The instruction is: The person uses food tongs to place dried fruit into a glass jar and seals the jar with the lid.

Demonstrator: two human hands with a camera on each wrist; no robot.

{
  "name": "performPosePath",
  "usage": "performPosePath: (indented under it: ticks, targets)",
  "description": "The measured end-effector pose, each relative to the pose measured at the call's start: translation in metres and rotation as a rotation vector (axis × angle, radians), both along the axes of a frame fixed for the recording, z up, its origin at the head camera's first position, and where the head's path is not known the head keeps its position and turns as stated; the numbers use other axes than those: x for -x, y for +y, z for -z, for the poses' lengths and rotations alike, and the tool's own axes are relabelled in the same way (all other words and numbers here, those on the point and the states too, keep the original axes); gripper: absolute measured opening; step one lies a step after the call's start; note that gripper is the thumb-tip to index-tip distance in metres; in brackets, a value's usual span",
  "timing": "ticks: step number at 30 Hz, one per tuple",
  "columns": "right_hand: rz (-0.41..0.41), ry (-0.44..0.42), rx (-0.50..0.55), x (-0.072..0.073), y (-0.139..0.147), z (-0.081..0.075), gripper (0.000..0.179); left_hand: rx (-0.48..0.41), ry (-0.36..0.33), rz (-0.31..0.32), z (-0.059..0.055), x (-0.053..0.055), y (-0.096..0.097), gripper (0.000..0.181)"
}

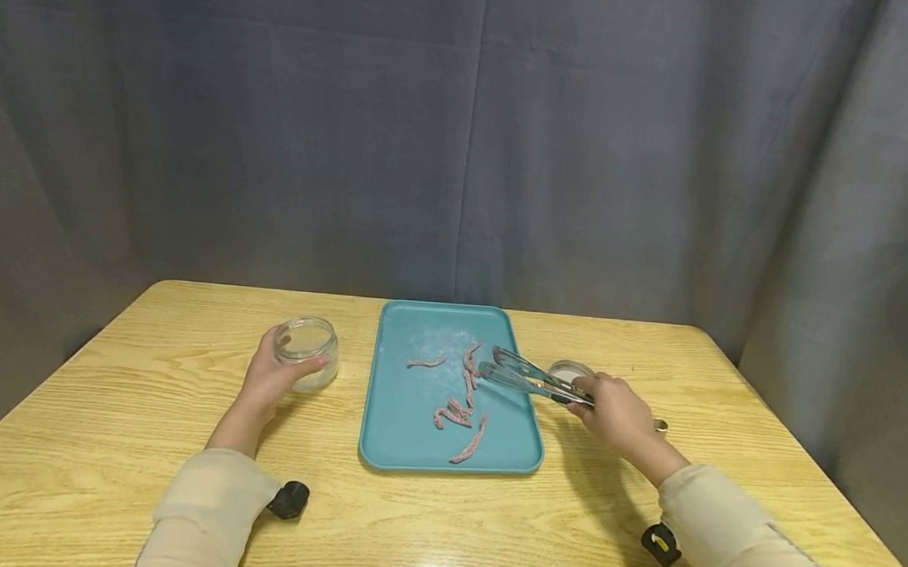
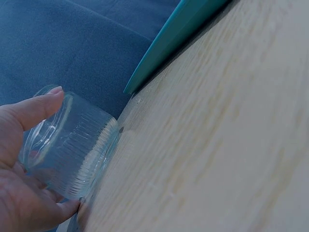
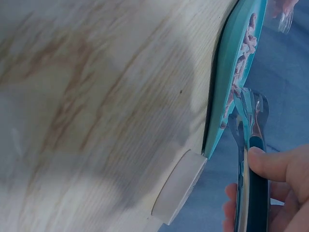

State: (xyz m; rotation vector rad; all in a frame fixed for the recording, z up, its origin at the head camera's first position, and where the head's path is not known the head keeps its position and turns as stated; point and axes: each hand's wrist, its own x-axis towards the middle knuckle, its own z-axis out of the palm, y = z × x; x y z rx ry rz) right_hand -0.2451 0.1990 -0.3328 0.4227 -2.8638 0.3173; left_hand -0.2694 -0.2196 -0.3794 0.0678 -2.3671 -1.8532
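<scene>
My left hand point(image 1: 261, 378) grips a clear glass jar point(image 1: 319, 374) from its left side, thumb near the rim. The jar stands upright on the table, left of a teal tray point(image 1: 389, 435), and nothing shows inside it. In the right hand point(image 1: 616, 414) is a pair of metal tongs point(image 1: 526, 381) with dark grips point(image 3: 258, 193). Their two tips stand apart over the tray's right side, close to a pinkish strip point(image 1: 469, 376) that looks like raw meat. Several such strips lie scattered on the tray, among them a long one point(image 1: 469, 444) toward the front.
White powdery smears mark the tray's upper half. A round, pale lid point(image 1: 571, 368) lies on the table point(image 1: 445, 525) right of the tray, partly behind the right hand and tongs. A grey curtain point(image 1: 459, 150) hangs behind the table.
</scene>
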Motion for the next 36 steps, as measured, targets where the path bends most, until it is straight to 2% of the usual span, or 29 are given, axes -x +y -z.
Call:
performPosePath:
  ticks: [10,18,28,36]
  targets:
    - [0.019,0.0,-0.007,0.006,-0.001,0.007,0.021,0.005,0.001,-0.001,0.001,0.0,0.0,0.094]
    - [-0.005,0.028,-0.005,0.004,-0.002,0.008,0.007,0.004,0.0,-0.001,0.002,0.001,0.0,0.095]
    - [0.011,0.093,0.014,-0.003,-0.002,0.012,0.009,0.0,0.001,0.0,0.001,0.0,0.0,0.095]
    - [0.032,0.081,0.042,-0.006,0.002,0.014,0.01,0.006,0.007,0.0,0.001,-0.001,0.0,0.096]
